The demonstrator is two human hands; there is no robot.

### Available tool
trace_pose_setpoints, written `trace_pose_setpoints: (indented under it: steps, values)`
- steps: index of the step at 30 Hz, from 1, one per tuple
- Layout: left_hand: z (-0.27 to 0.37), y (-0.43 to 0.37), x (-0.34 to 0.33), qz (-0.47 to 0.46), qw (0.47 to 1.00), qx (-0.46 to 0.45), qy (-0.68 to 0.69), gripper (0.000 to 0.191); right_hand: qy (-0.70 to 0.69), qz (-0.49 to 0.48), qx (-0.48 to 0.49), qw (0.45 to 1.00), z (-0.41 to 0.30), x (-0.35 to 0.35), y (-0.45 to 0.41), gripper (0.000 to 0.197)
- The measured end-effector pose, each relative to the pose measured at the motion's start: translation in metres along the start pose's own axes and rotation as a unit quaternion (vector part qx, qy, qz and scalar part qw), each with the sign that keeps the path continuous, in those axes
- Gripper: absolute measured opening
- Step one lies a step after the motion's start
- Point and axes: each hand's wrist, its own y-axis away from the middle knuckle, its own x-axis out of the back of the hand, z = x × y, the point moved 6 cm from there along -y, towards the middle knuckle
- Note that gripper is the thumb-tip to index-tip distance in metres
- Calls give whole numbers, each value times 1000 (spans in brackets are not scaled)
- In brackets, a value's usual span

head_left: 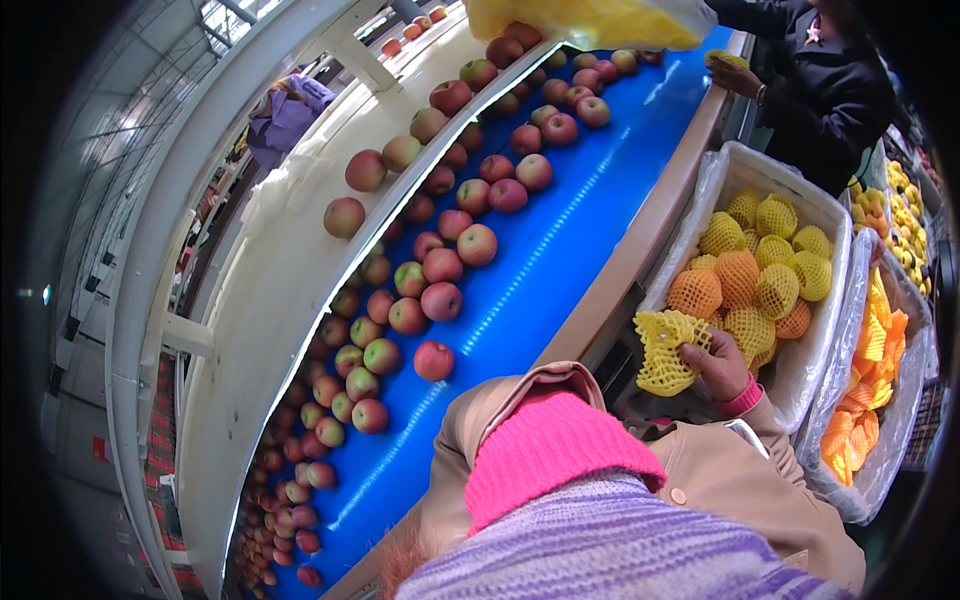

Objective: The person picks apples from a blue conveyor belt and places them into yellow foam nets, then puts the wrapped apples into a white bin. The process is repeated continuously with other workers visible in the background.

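Observation:
My right hand (718, 365) holds a yellow foam fruit net (670, 352) by its edge, over the near end of a lined crate (825, 300). Inside that crate lie several fruits in yellow and orange foam nets (775, 289). My left hand is out of view; its side shows only the tan jacket sleeve (465, 427). Before me, a blue conveyor belt (525, 277) carries many loose red and green apples (441, 301), mostly along its far side. One apple (433, 361) lies a little apart, nearer to me.
More apples (366, 171) rest on a pale ledge (262, 300) beyond the belt. A second lined crate (892, 450) with orange and yellow foam nets (851, 427) stands at the right. A co-worker in dark clothes (825, 90) is at the upper right, under a yellow-filled plastic bag (600, 22) nearby.

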Motion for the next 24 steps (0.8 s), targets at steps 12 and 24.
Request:
trace_pose_setpoints:
  steps: [12,24]
  values:
    - [6,5,5,-5,1000,3,-18,37,-131,-51,-19,990,-10,9,11,53]
    - [41,206,169,460,630,350,-519,45,-400,-229,-59,885,32,21,18,61]
